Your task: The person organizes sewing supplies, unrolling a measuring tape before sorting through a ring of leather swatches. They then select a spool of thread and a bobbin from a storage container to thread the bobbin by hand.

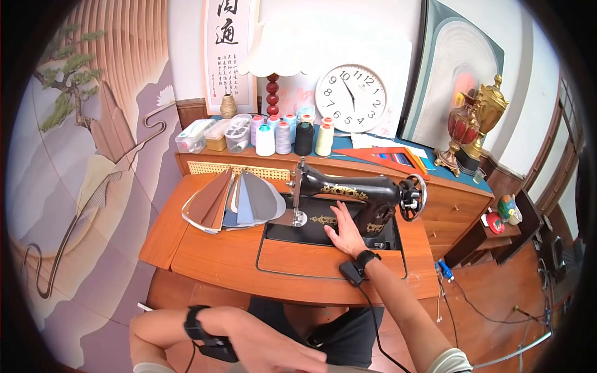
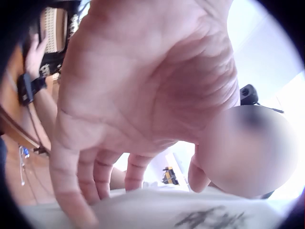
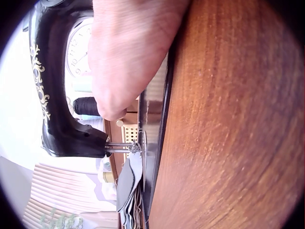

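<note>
A black sewing machine (image 1: pixel 348 186) with gold ornament stands in a wooden sewing table (image 1: pixel 211 255). My right hand (image 1: pixel 345 233) rests flat on the machine's bed below the arm, fingers extended and thumb spread. In the right wrist view that hand (image 3: pixel 133 57) lies between the machine's arm and the bed, its fingertips hidden. My left hand (image 1: pixel 267 342) is held in front of my body, away from the table. The left wrist view shows its palm (image 2: pixel 124 86), with fingers reaching toward a white shirt (image 2: pixel 157 210) and nothing in them. Fanned fabric pieces (image 1: pixel 239 199) lie left of the needle.
Behind the machine, a cabinet holds thread spools (image 1: pixel 283 137), plastic boxes (image 1: pixel 193 137), a lamp (image 1: pixel 272 93), a white clock (image 1: pixel 351 98) and an orange triangular frame (image 1: pixel 379 155). A gold trophy (image 1: pixel 488 112) stands at the right. Cables (image 1: pixel 485 314) run over the floor.
</note>
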Motion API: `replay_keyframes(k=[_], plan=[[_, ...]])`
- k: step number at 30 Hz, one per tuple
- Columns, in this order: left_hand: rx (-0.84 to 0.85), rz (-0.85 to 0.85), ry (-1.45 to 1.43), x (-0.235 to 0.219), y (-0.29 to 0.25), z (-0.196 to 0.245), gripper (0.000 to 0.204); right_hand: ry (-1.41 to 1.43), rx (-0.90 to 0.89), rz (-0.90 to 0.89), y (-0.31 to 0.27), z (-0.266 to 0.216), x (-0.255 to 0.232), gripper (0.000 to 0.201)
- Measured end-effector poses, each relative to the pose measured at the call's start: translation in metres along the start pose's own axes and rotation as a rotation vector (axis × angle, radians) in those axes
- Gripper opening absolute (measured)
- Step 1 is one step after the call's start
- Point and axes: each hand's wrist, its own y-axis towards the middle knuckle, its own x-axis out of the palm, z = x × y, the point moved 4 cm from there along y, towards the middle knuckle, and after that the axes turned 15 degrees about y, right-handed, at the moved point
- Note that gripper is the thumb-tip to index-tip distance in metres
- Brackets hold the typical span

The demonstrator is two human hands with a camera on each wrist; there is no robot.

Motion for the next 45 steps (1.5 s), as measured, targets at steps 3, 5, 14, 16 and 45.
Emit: replay_keyframes(k=[3, 5, 14, 16, 45], plan=[[-0.039, -0.24, -0.302, -0.004, -0.016, -0.012, 0.04, 0.028, 0.013, 0.001, 0.001, -0.002, -0.003, 0.061], [-0.181, 0.159, -0.329, -0.011, -0.029, -0.049, 0.036, 0.028, 0.021, -0.013, 0.0, 0.0, -0.001, 0.062], [-0.675, 1.342, -0.209, 0.0, -0.082, -0.22, 0.015, 0.126, -0.011, 0.018, -0.001, 0.003, -0.004, 0.057], [-0.694, 1.424, -0.252, -0.001, -0.086, -0.221, 0.015, 0.154, 0.008, 0.001, -0.001, 0.001, -0.007, 0.056], [-0.579, 1.533, -0.291, -0.004, -0.067, -0.221, 0.012, 0.341, -0.028, -0.078, -0.003, -0.001, -0.016, 0.036]])
